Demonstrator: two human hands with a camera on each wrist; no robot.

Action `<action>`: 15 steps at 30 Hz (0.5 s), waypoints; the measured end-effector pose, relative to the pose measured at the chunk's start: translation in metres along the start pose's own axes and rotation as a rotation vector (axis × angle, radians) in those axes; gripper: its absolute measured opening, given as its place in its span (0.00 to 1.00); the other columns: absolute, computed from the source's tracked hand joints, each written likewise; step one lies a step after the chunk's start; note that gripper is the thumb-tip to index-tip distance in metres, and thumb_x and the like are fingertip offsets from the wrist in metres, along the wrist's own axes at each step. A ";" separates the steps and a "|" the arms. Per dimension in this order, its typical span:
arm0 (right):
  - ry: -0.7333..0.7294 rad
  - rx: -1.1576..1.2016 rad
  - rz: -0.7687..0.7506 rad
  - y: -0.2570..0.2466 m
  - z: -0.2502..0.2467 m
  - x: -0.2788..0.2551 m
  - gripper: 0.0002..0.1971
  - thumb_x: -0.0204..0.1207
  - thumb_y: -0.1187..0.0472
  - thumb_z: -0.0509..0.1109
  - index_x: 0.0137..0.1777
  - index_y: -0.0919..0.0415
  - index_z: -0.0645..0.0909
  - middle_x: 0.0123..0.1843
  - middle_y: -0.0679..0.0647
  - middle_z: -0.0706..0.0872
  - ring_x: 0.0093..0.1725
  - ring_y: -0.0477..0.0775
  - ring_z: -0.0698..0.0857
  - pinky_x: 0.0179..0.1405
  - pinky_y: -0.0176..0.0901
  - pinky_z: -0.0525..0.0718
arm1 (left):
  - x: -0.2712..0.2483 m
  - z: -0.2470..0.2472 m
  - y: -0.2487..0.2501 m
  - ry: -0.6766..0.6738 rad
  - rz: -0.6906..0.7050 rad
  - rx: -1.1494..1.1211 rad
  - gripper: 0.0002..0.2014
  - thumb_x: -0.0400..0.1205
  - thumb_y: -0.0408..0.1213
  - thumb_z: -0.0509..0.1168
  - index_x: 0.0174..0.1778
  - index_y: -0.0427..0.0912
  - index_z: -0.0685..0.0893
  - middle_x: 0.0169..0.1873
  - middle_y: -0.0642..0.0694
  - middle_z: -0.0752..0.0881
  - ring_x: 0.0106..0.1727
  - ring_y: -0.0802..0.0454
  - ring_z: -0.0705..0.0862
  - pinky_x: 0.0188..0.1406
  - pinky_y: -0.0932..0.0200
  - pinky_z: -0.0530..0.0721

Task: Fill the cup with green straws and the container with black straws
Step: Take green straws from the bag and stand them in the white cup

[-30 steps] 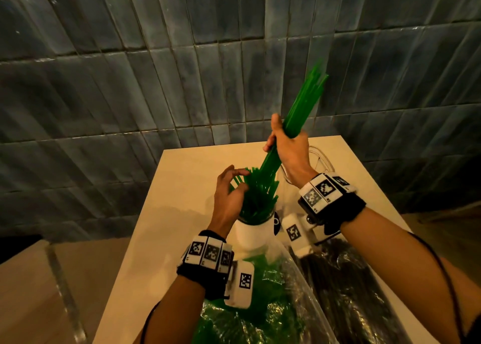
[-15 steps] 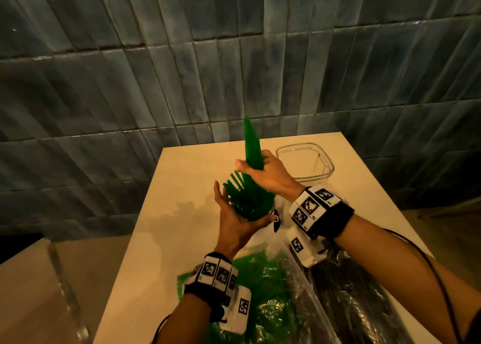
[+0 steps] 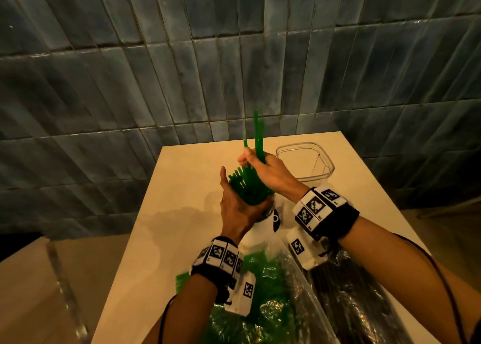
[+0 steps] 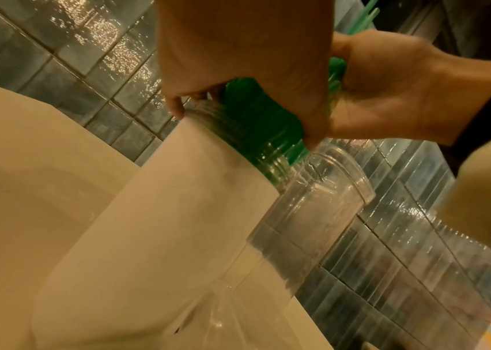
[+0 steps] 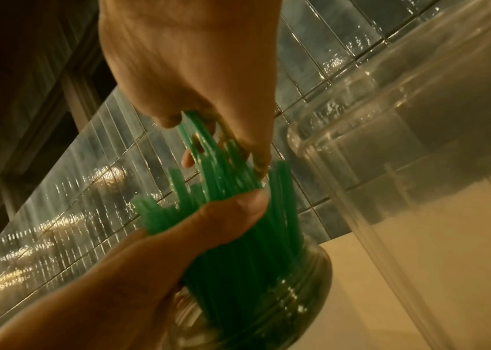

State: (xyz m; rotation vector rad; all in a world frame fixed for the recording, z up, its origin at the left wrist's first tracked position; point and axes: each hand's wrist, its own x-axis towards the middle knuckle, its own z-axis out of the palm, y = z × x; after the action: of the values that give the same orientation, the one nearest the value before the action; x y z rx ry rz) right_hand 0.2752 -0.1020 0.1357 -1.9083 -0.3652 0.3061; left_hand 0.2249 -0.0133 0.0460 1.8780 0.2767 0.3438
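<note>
A white cup [image 3: 256, 230] with a clear threaded neck [image 5: 283, 291] stands mid-table, packed with green straws [image 3: 247, 187]. My left hand [image 3: 238, 200] wraps round the bundle at the cup's mouth, its thumb [image 5: 226, 213] pressing on the straws. Just above, my right hand [image 3: 256, 163] pinches a few green straws [image 3: 258, 135] that stick up higher than the others. The clear square container [image 3: 304, 161] stands behind and to the right of the cup; I see no black straws in it. In the left wrist view the cup [image 4: 184, 213] and the container [image 4: 313, 201] stand close together.
Near the front edge of the beige table [image 3: 182, 213] lie two clear plastic bags side by side: one with green straws [image 3: 263, 299], one with black straws [image 3: 356, 310]. A wall of grey-blue tiles [image 3: 234, 57] rises right behind the table.
My right hand brought its green bundle down from high on the right into the cup. My left hand moved from touching the straws to wrapping round them.
</note>
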 end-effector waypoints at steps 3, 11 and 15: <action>-0.007 0.025 0.000 0.001 0.002 0.000 0.22 0.83 0.40 0.49 0.53 0.48 0.82 0.64 0.52 0.84 0.68 0.53 0.78 0.69 0.50 0.67 | 0.000 0.001 0.003 0.010 0.017 -0.004 0.61 0.60 0.55 0.79 0.80 0.57 0.41 0.71 0.40 0.75 0.70 0.45 0.76 0.71 0.42 0.74; 0.071 0.000 -0.087 0.004 -0.006 -0.001 0.19 0.75 0.47 0.69 0.61 0.56 0.80 0.57 0.46 0.80 0.59 0.44 0.77 0.54 0.32 0.72 | 0.002 0.000 0.004 -0.005 0.028 0.004 0.61 0.56 0.58 0.80 0.78 0.61 0.46 0.75 0.44 0.70 0.74 0.46 0.72 0.71 0.42 0.74; 0.233 0.196 -0.203 -0.001 -0.004 -0.002 0.18 0.76 0.43 0.63 0.59 0.53 0.78 0.54 0.48 0.85 0.58 0.49 0.84 0.65 0.47 0.78 | 0.002 0.003 0.004 -0.005 0.015 -0.014 0.65 0.51 0.59 0.82 0.76 0.67 0.43 0.74 0.44 0.71 0.73 0.46 0.73 0.71 0.41 0.74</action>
State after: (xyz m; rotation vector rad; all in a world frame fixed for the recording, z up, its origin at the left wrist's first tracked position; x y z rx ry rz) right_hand 0.2743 -0.1059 0.1376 -1.6773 -0.3557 -0.0158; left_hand 0.2283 -0.0160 0.0491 1.8679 0.2560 0.3505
